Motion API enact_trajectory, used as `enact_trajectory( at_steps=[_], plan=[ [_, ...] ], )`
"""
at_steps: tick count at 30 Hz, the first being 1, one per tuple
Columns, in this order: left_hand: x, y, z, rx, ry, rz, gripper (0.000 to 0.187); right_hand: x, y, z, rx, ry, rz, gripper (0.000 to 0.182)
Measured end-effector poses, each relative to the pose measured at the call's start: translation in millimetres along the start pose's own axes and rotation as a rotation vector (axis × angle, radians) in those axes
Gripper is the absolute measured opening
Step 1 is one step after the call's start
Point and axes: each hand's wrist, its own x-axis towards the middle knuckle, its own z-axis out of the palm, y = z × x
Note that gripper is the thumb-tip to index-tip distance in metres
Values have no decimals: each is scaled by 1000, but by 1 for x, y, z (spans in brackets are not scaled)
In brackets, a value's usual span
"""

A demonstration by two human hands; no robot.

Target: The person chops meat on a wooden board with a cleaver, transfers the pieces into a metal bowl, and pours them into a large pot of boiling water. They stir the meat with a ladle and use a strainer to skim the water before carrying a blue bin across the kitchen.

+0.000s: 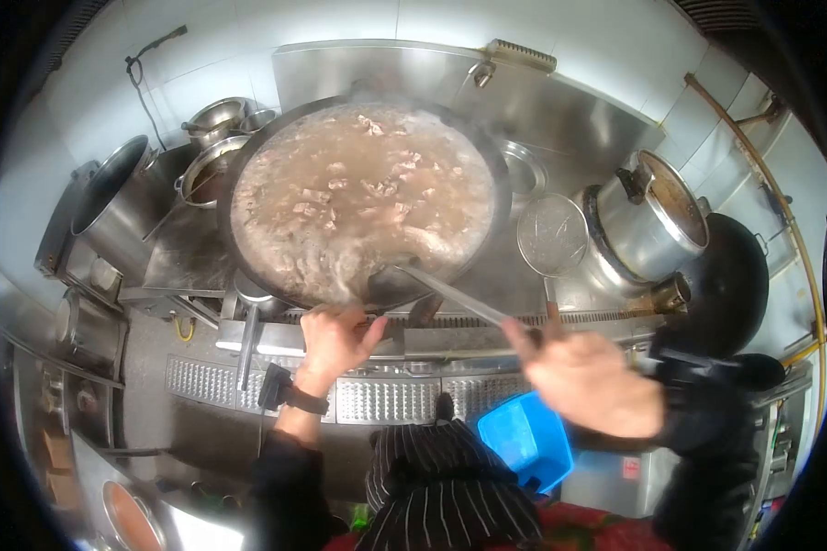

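Observation:
A very large wok point(502, 179) is filled with cloudy, steaming, foamy liquid and pieces of pale meat point(381, 188). My left hand point(334, 342) is at its near rim, the fingers bent over the edge with the tips hidden and the thumb sticking out to the right. My right hand point(590, 378), slightly blurred, is closed around the long handle of a ladle point(459, 296). The ladle slants down to the left, its dark bowl dipping into the liquid just inside the near rim.
Right of the wok lie a round mesh strainer point(552, 235) and a tall metal pot point(657, 220). A deep pot point(120, 197) and smaller bowls point(219, 115) stand at the left. Another long-handled tool point(248, 340) hangs over the stove's front edge. Below is a blue bin point(524, 441).

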Motion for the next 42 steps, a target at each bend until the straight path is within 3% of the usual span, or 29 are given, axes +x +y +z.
enact_trajectory(
  at_steps=[6,9,13,15,17,22,26,27,30,33,36,40,42],
  plan=[
    [-9,-9,7,-42,34,17,29,123,-45,57,28,355,106,39],
    [-8,-11,7,-55,44,17,28,173,-39,60,84,411,24,43],
    [-7,-12,5,-66,19,16,31,248,-41,64,97,329,150,41],
    [-6,-16,3,-45,12,19,32,279,-36,69,75,475,135,18],
    [-9,-14,1,-62,-71,-23,35,298,-28,56,105,390,142,17],
    [-5,-15,-6,-77,-58,23,36,296,-32,26,29,225,126,18],
    [-5,-13,-5,-88,-81,-4,33,315,-30,28,-127,229,45,18],
    [-3,-14,-6,-88,-67,5,33,335,-25,46,-251,312,17,18],
    [-2,-13,-6,-49,-69,1,38,366,-3,59,-131,377,127,19],
    [-5,-15,-4,-32,-61,17,40,364,36,66,-3,382,134,21],
    [-4,-13,-4,-3,-49,49,41,329,75,83,409,312,171,27],
    [-2,-10,-6,23,-83,17,42,247,108,93,503,152,183,23],
    [-2,-7,-7,13,-80,0,41,205,115,92,520,121,190,37]
  ],
)
